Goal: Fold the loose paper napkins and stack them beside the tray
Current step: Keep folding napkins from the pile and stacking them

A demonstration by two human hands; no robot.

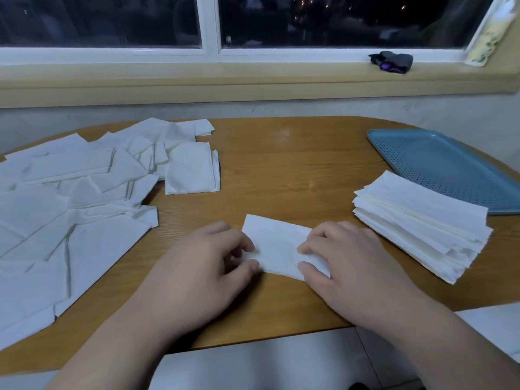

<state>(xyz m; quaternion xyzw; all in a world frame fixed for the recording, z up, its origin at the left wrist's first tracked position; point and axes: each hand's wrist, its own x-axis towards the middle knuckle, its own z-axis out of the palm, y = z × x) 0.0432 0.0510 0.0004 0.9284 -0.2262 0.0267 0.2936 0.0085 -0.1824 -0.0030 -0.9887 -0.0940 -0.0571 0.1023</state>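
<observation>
The napkin (277, 246) lies folded into a narrow strip on the table (295, 164), near its front edge, between the two hands. Both ends of it are hidden. The left hand (202, 266) curls its forefinger and thumb onto the left end and pinches it. The right hand (351, 266) covers the right end, with thumb and bent fingers gripping a flap of paper. How far the strip runs under either palm cannot be told.

The pile (84, 198) of loose napkins spreads over the left of the table and runs off the picture's left side. Its sheets overlap, so single ones are hard to count. The stack (422, 226) sits to the right, just beside the right hand. Its edges are ragged and uneven, and its far side covers the near rim of the tray (439, 161). The tray is blue and dotted, and is cut off at the right. A white sheet (495, 327) at the lower right is also cut off, and what it is cannot be told. A dark bundle (392, 61) on the sill (253, 77) is too dim to identify.

Bare wood lies open between pile and stack, from the napkin back to the table's rounded far edge. The front edge passes under both forearms.
</observation>
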